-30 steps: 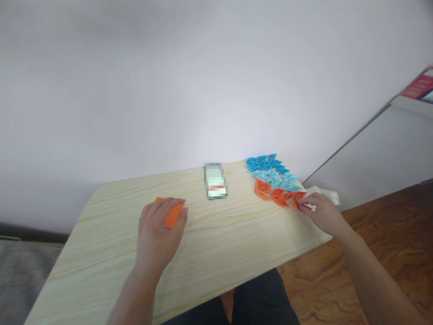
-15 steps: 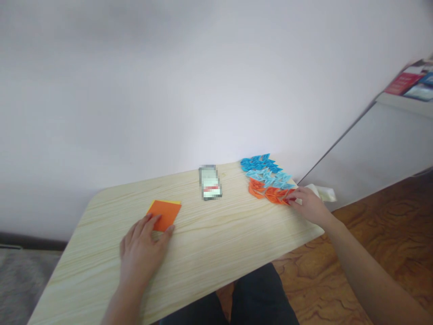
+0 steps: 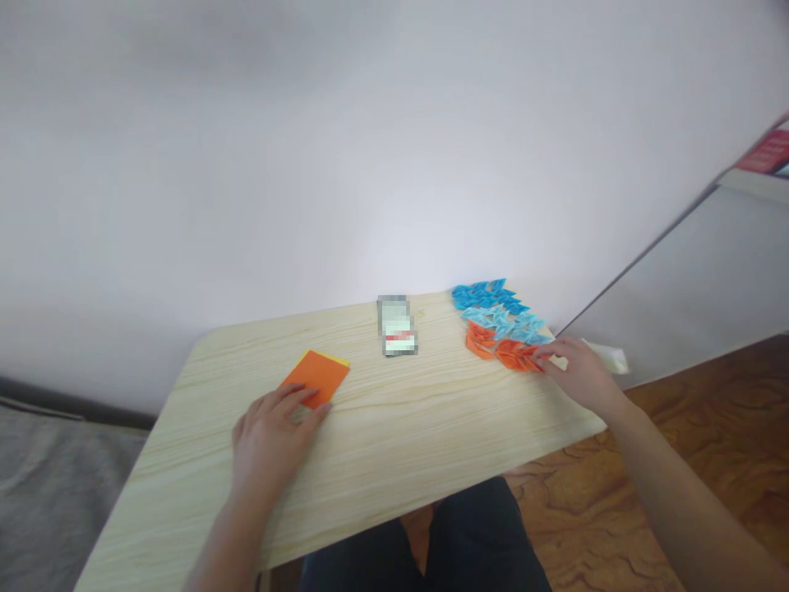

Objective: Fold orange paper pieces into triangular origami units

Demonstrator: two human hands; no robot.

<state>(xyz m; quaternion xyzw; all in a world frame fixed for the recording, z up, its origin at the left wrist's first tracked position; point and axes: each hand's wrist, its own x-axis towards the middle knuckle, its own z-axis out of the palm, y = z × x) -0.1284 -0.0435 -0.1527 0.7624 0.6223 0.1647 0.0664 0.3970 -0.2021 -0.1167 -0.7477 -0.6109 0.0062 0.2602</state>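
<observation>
A small stack of square paper, orange point(image 3: 324, 374) on top with a yellow edge showing, lies on the left half of the table. My left hand point(image 3: 274, 432) rests at its near edge, fingers spread, fingertips touching the orange sheet. On the right are rows of folded paper pieces: dark blue point(image 3: 490, 296) at the back, light blue point(image 3: 509, 322) in the middle, orange point(image 3: 518, 355) in front. At the right end of the orange row, my right hand point(image 3: 576, 372) pinches an orange folded paper piece, mostly covered by my fingers.
A phone point(image 3: 398, 326), its screen blurred out, lies near the wall at the table's back edge. Beyond the table's right end is a whitish plastic-looking item point(image 3: 607, 357). My legs point(image 3: 481, 543) are under the front edge of the wooden table point(image 3: 407, 444).
My left hand has slid back toward me, uncovering most of the paper stack. My right hand has brought the orange folded piece up against the end of its row. The view has shifted slightly.
</observation>
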